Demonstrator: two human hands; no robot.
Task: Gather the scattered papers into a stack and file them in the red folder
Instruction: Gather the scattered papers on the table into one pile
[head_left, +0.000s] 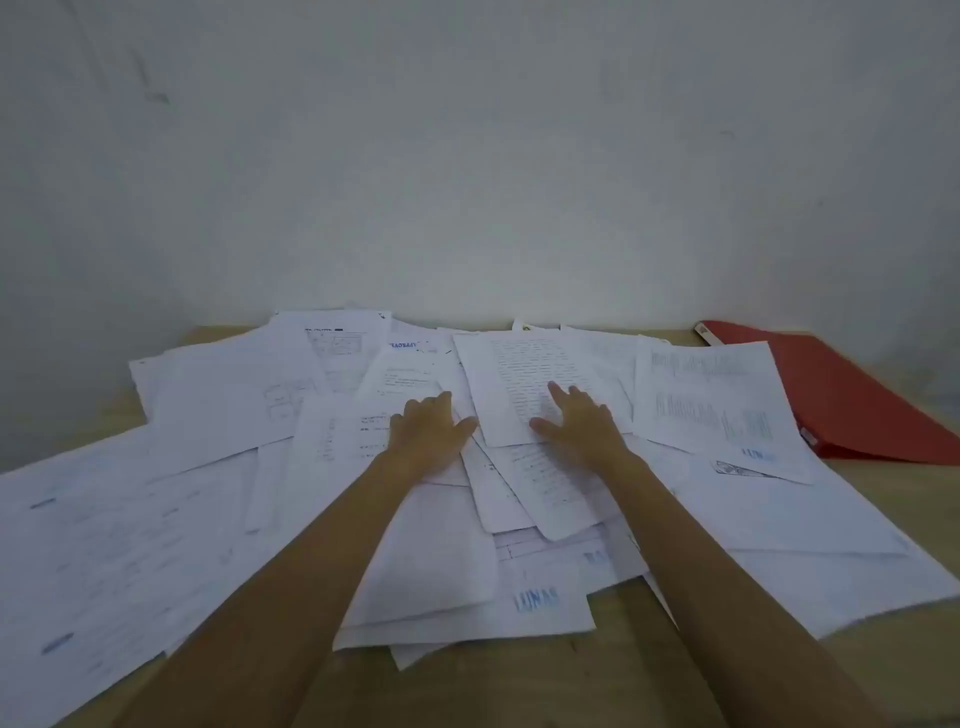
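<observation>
White papers (415, 545) lay scattered and overlapping across most of the wooden table (597, 670), reaching back to the pale wall (467, 156). Both bare arms stretched over the heap. The left hand (428, 434) rested flat on the sheets near the middle, fingers straight and close together, thumb out. The right hand (579, 423) lay just beside it on a typed page (519, 374), fingers spread. The red folder (852, 395) sat closed at the far right, partly under one sheet.
</observation>
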